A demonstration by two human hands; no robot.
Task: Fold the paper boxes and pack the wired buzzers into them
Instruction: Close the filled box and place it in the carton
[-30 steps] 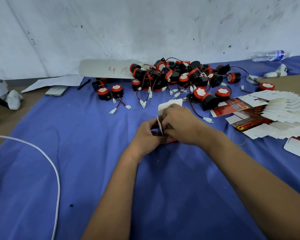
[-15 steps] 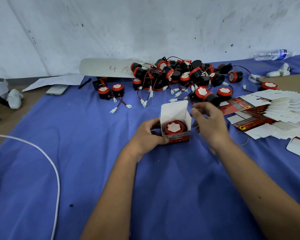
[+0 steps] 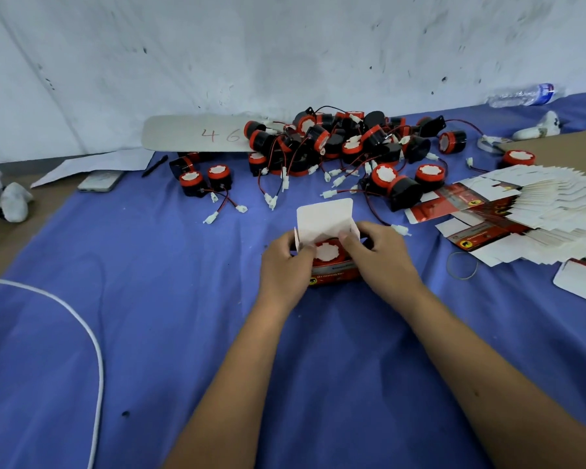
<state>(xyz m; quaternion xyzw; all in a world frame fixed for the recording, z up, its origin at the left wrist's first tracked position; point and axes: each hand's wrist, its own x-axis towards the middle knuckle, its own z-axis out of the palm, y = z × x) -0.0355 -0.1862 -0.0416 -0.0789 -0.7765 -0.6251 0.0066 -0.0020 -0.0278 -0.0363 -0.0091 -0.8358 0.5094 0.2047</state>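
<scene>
Left hand [image 3: 285,262] and right hand [image 3: 376,255] grip a small red printed paper box [image 3: 332,274], its white lid flap [image 3: 323,216] still upright; one red-and-black wired buzzer [image 3: 327,251] sits inside, while a heap of loose buzzers [image 3: 339,143] and fanned flat box blanks [image 3: 521,211] remain.

Light flat, cool, fairly dim; source not evident. Shadows soft: faint ones under the forearms on the blue cloth [image 3: 149,333], darker ones under the buzzer pile [image 3: 345,143]. No hard glare; the white wall [image 3: 285,45] reads grey-blue. Wide-angle bend: the wall's foot and the cloth's far edge curve. Corners soften, the water bottle [image 3: 525,94] slightly smeared. Centre reasonably sharp, fine print illegible.
</scene>
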